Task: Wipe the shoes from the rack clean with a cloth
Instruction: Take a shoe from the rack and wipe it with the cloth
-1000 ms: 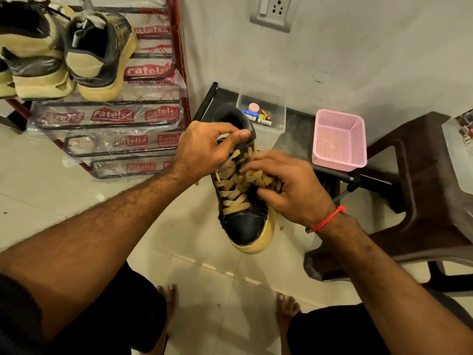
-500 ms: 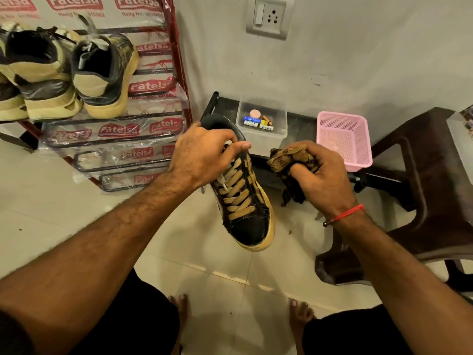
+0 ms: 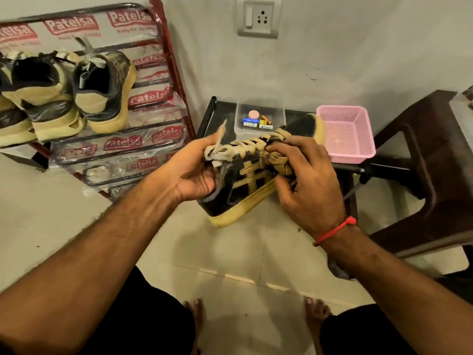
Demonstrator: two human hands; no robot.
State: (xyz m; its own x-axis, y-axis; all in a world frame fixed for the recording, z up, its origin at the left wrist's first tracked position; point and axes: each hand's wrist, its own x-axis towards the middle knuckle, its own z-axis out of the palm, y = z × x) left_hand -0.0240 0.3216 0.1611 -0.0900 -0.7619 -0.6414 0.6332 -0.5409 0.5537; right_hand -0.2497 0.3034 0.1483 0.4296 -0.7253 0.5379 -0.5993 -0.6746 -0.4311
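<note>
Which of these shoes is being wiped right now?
The black shoe held sideways between both hands, cloth on its striped side. The other shoes sit untouched on the rack.

I see a shoe (image 3: 243, 185) of glossy black leather with a matt, yellowed rubber sole and flat woven laces. At its two o'clock, the cloth (image 3: 275, 161) looks coarse and netted. The rack (image 3: 176, 80) at ten o'clock is painted metal under shiny plastic wrap. The basket (image 3: 345, 135) is perforated pink plastic.
</note>
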